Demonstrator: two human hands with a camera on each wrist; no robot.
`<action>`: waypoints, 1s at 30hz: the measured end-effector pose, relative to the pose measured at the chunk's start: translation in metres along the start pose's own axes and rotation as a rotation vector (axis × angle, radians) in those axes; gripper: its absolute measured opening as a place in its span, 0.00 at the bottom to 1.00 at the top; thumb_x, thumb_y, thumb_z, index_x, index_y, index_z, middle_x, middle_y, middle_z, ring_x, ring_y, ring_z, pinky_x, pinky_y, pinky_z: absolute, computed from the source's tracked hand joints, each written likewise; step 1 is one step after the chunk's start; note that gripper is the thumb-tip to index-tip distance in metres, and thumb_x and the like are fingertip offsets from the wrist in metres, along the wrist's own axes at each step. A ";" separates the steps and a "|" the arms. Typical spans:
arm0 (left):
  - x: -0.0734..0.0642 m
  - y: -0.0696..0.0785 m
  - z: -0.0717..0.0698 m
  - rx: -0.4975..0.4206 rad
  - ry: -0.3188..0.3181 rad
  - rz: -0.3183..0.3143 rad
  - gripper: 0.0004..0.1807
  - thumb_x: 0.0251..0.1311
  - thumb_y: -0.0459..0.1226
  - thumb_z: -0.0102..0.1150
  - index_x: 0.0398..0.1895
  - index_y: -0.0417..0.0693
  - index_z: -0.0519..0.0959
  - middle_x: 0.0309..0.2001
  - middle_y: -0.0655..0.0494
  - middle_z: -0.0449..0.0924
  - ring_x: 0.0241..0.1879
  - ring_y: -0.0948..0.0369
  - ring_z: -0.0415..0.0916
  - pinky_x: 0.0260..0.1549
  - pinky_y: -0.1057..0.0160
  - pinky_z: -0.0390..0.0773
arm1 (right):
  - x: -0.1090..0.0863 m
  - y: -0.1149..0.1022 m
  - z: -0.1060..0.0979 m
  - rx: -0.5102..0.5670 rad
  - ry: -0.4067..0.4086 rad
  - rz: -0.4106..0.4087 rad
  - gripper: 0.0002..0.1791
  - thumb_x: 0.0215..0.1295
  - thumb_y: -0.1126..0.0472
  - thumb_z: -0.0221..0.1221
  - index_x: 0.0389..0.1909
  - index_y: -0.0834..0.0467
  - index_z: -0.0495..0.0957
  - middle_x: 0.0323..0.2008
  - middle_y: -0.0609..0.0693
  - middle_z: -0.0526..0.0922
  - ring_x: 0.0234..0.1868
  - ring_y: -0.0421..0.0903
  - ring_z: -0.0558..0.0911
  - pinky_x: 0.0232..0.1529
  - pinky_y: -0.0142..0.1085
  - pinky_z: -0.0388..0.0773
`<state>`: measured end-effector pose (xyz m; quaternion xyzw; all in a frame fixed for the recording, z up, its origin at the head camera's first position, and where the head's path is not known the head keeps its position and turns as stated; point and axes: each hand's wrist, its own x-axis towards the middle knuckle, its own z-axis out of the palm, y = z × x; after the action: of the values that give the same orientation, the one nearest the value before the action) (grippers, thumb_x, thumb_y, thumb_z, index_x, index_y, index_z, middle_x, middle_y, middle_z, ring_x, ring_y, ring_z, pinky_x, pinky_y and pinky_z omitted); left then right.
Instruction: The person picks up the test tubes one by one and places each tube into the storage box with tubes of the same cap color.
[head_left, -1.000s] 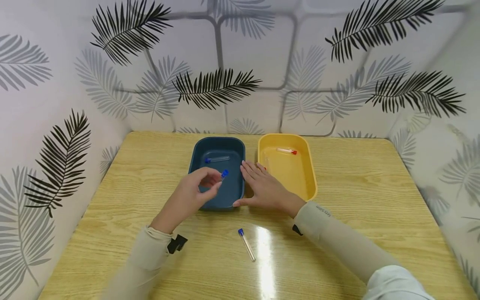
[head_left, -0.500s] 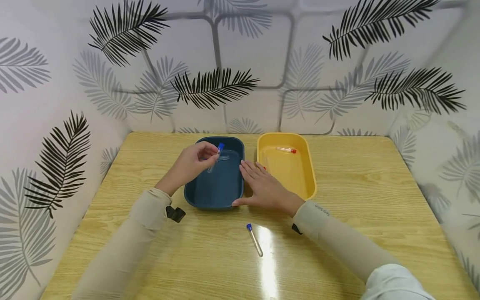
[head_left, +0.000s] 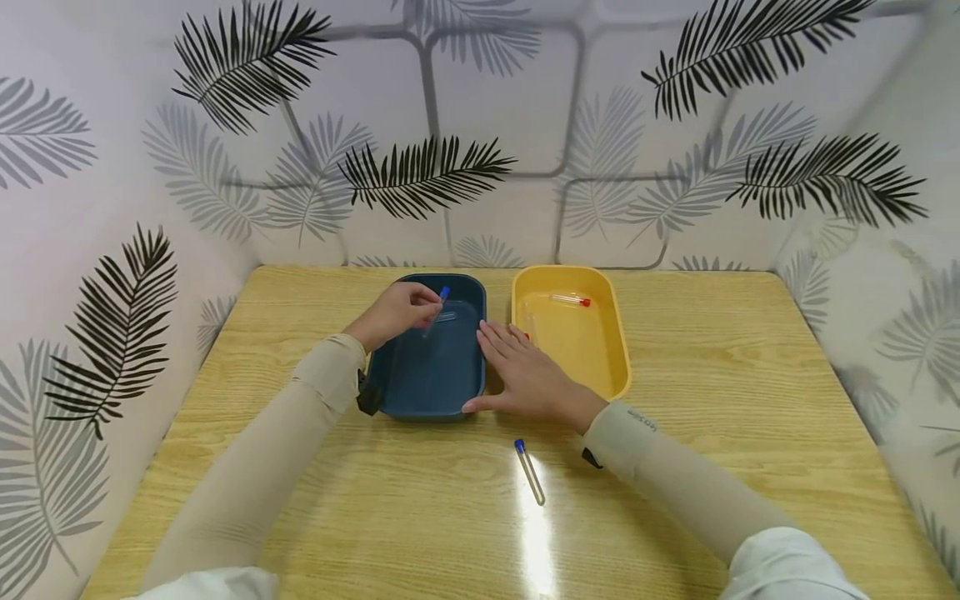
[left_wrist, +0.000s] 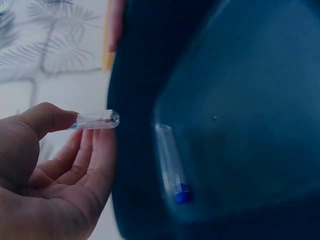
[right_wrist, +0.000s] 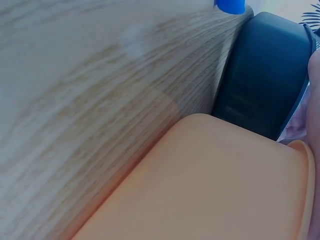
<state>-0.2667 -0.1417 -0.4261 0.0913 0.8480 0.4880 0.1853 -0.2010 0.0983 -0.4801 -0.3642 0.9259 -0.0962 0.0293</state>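
The left hand pinches a thin, see-through tube with its thumb and finger. This held tube has a round end and a blue cap on the other end. It is over the blue tray, on a slant. The right hand holds no tube; its fingers are stretched out, and their tips touch the side of the blue tray.

There are five tubes in all. Three have blue caps: the held tube, a tube lying in the blue tray, and a tube lying on the table, near the front. Two have red caps, and both are in the yellow tray: a tube at the back and a tube by the left side, partly hidden by the right hand.

There are two trays, one blue and one yellow, side by side on one wooden table.
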 end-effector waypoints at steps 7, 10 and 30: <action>0.017 -0.016 0.013 -0.063 -0.057 -0.167 0.16 0.66 0.35 0.51 0.53 0.33 0.74 0.48 0.40 0.75 0.46 0.50 0.76 0.43 0.60 0.78 | 0.001 0.000 0.002 -0.016 0.003 -0.007 0.63 0.47 0.17 0.37 0.72 0.62 0.44 0.73 0.55 0.43 0.72 0.49 0.40 0.69 0.45 0.35; 0.021 -0.021 0.017 -0.066 -0.076 -0.218 0.16 0.66 0.34 0.51 0.52 0.34 0.74 0.48 0.41 0.76 0.46 0.53 0.77 0.42 0.62 0.79 | 0.001 0.000 0.004 -0.021 0.006 -0.005 0.63 0.47 0.17 0.36 0.72 0.61 0.43 0.73 0.54 0.42 0.72 0.49 0.39 0.69 0.44 0.34; 0.032 -0.037 0.017 -0.164 -0.149 -0.409 0.16 0.66 0.32 0.49 0.55 0.35 0.73 0.50 0.43 0.76 0.46 0.56 0.76 0.42 0.62 0.78 | 0.000 0.002 0.003 -0.018 0.008 0.001 0.62 0.48 0.17 0.34 0.73 0.59 0.40 0.73 0.50 0.36 0.72 0.47 0.38 0.69 0.43 0.33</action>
<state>-0.2878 -0.1359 -0.4729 -0.0623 0.7904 0.4995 0.3492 -0.2017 0.0993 -0.4832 -0.3636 0.9270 -0.0894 0.0223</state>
